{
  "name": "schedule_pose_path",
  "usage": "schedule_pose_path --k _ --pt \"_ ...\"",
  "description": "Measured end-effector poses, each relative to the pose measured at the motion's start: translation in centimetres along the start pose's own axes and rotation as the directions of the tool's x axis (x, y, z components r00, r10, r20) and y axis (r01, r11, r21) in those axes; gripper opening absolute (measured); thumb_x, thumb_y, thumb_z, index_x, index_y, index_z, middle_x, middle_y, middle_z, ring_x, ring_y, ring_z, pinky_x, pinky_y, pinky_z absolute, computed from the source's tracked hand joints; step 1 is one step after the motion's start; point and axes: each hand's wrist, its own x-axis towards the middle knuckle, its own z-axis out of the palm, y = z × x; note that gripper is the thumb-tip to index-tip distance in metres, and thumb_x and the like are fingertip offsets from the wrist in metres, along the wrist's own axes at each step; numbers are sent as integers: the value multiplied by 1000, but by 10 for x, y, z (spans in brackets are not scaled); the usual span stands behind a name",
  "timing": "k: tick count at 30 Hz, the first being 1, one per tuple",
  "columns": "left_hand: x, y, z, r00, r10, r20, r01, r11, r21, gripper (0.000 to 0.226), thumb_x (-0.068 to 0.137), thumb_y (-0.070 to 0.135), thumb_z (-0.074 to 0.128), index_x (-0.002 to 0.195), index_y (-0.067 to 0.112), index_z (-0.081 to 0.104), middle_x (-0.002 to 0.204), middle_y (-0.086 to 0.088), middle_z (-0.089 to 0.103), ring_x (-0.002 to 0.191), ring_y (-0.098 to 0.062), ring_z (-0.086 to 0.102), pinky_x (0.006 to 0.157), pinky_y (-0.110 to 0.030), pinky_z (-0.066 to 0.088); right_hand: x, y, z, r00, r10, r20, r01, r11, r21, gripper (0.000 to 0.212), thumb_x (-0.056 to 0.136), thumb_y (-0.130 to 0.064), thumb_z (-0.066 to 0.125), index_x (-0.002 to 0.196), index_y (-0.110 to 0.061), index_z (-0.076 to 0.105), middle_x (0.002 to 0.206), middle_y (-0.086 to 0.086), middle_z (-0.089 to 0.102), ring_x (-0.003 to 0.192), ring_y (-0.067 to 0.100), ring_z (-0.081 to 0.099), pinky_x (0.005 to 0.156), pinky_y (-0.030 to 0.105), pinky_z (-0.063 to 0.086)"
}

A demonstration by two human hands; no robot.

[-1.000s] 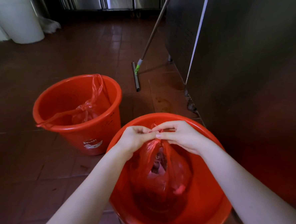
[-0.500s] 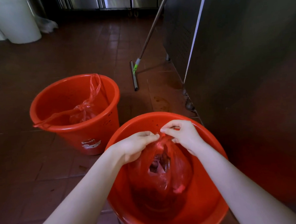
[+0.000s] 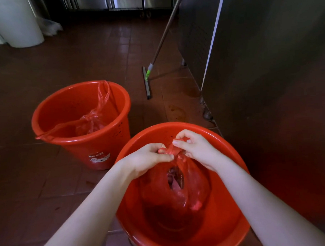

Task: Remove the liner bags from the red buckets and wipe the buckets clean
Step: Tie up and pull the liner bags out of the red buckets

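Observation:
Two red buckets stand on the tiled floor. The near bucket [image 3: 230, 223] holds a red liner bag [image 3: 196, 185] gathered at its top, with waste showing through a gap. My left hand [image 3: 146, 160] pinches the bag's gathered top from the left. My right hand [image 3: 193, 149] pinches a twisted strip of the same bag from the right, fingers curled. The far bucket [image 3: 102, 145] at the left holds a second red bag [image 3: 90, 122], knotted, its two handles stretched over the rim.
A floor squeegee [image 3: 147, 80] with a long handle leans against the steel cabinet [image 3: 269, 78] on the right. A white bin [image 3: 18, 23] stands at the far left. Steel cabinet doors line the back wall.
Both hands sank slightly towards the bucket and parted a little, the right now pulling a twisted strip of the bag up and right. The buckets have not moved.

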Motion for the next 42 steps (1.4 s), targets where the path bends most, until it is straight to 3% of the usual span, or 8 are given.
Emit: schedule_pose_path --k 4,7,10,18,25,29,35,42 --pt "-2 4 6 995 74 -74 -47 948 314 21 74 15 81 79 13 61 79 -3 69 81 -19 67 81 -36 53 4 1 6 997 -11 -79 0 991 -134 9 95 -29 59 87 -27 56 67 1 64 52 12 60 51 25 46" --pt "3 8 9 929 316 -194 -60 644 762 28 75 28 78 71 18 52 78 0 62 82 -24 57 81 -41 49 6 0 11 993 48 -103 -64 985 -158 10 94 -27 61 89 -20 56 65 5 66 51 9 61 47 19 45" --pt "4 7 9 878 453 -156 -111 509 854 40 77 34 75 64 28 38 76 8 55 87 -21 48 83 -39 43 2 -1 9 986 56 -155 -93 966 -243 13 84 -26 73 85 -17 64 62 2 65 47 11 57 47 22 45" --pt "5 -4 0 852 502 -147 -323 726 608 31 79 13 77 68 12 49 100 8 73 95 2 64 88 -21 49 -3 -2 9 988 6 -155 -64 927 -371 16 79 -9 71 70 -21 69 46 -5 62 41 3 57 48 16 43" --pt "7 -11 -2 819 504 -274 -210 708 674 32 86 23 71 71 16 44 73 -4 60 70 -24 53 64 -31 41 -2 -3 4 992 126 20 -123 986 -110 11 82 -31 60 85 -31 70 73 -6 69 70 10 64 68 29 51" --pt "8 -11 0 820 501 -279 -179 685 706 29 89 25 68 74 18 44 71 0 57 66 -17 49 63 -31 39 -1 -3 7 985 93 147 -29 921 -388 38 58 -44 79 88 -40 57 77 -12 66 74 5 65 69 25 53" --pt "8 -11 3 861 416 -291 -153 759 633 23 93 26 63 80 12 50 77 -1 59 70 -16 53 66 -34 44 -3 -3 17 989 -4 149 86 828 -555 56 57 -42 86 95 -41 45 86 -12 60 80 7 60 64 24 49" --pt "5 -9 -4 907 330 -262 -179 865 469 27 87 20 70 78 4 51 87 -15 68 80 -28 63 76 -39 52 -5 3 12 996 -63 64 89 812 -577 22 73 -23 74 87 -34 60 74 -11 62 68 3 60 59 19 41"
